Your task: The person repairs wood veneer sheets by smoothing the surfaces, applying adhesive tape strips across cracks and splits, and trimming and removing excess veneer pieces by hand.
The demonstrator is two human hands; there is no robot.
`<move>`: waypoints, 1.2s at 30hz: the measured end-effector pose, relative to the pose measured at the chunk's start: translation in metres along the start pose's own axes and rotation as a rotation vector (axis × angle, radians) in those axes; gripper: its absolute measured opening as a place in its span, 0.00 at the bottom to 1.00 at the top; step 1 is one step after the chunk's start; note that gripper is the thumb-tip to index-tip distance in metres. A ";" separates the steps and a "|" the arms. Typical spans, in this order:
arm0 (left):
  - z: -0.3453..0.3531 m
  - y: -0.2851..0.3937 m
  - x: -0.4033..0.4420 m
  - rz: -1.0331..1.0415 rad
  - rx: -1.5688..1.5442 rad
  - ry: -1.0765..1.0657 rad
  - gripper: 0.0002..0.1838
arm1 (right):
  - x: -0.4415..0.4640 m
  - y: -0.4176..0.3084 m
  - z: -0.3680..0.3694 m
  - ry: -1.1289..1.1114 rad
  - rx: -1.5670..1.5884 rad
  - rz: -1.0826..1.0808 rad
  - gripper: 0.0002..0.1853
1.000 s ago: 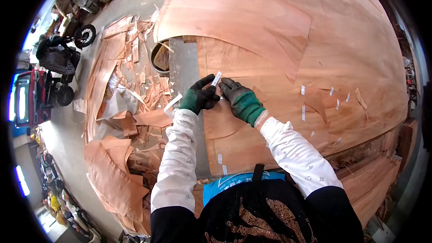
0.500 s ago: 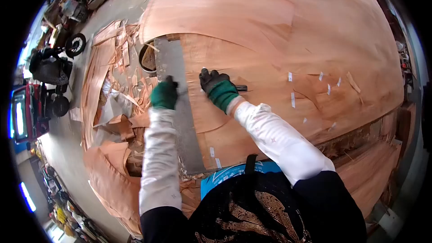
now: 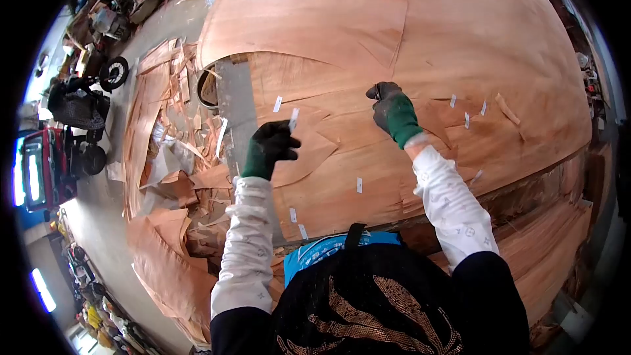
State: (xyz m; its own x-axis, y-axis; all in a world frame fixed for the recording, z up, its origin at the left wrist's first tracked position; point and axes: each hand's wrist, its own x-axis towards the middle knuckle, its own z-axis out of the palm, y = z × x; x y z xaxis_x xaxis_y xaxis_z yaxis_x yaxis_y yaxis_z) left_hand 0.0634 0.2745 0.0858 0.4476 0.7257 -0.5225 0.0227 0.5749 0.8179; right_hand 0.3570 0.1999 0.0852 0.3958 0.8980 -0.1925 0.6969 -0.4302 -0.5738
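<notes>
My left hand (image 3: 271, 148), in a black and green glove, is raised over the left edge of a wood veneer sheet (image 3: 328, 207). A small white tape strip (image 3: 294, 120) shows at its fingertips, with the thumb apart below. My right hand (image 3: 396, 113), gloved alike, is closed over the middle of the sheet; whatever its fingers hold is hidden. Below and between the hands lies a pointed veneer patch (image 3: 304, 158). More white strips lie on the veneer, one (image 3: 278, 103) above my left hand and another (image 3: 359, 185) nearer my body.
A larger veneer sheet (image 3: 309, 16) overlaps at the far side. Left of the grey table edge (image 3: 236, 95) are a round container (image 3: 208, 87) and heaped veneer scraps (image 3: 181, 181). A motorbike (image 3: 82, 102) stands farther left. Stacked veneer (image 3: 536, 243) lies at lower right.
My right hand has moved right across the veneer, and the dark handle beside it no longer shows. My left hand has moved right from the table edge, with a white strip now at its fingertips.
</notes>
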 end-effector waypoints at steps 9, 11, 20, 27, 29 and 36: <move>0.032 -0.033 0.076 -0.174 -0.028 0.048 0.12 | -0.010 -0.026 0.058 0.249 -0.109 -0.510 0.25; 0.034 -0.032 0.076 -0.186 -0.015 0.100 0.11 | -0.009 -0.039 0.060 0.112 -0.362 -0.548 0.25; 0.036 -0.029 0.070 0.109 0.891 0.200 0.14 | -0.001 -0.041 0.112 0.054 -0.656 -0.618 0.21; -0.036 0.045 0.069 -0.181 0.698 0.129 0.14 | -0.002 -0.049 0.107 0.008 -0.841 -0.591 0.24; -0.034 0.030 0.040 -0.266 0.342 0.067 0.17 | -0.002 -0.059 0.076 -0.150 -0.794 -0.595 0.24; 0.034 -0.023 -0.011 -0.123 0.054 0.065 0.12 | -0.010 -0.011 0.042 0.187 -0.115 -0.383 0.19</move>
State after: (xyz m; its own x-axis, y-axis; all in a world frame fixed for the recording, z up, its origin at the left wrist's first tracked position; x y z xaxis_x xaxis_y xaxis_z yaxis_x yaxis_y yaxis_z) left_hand 0.0881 0.2406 0.0805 0.3799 0.6747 -0.6328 0.1226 0.6414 0.7574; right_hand 0.3202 0.1997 0.0597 0.1895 0.9670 0.1704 0.8722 -0.0861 -0.4815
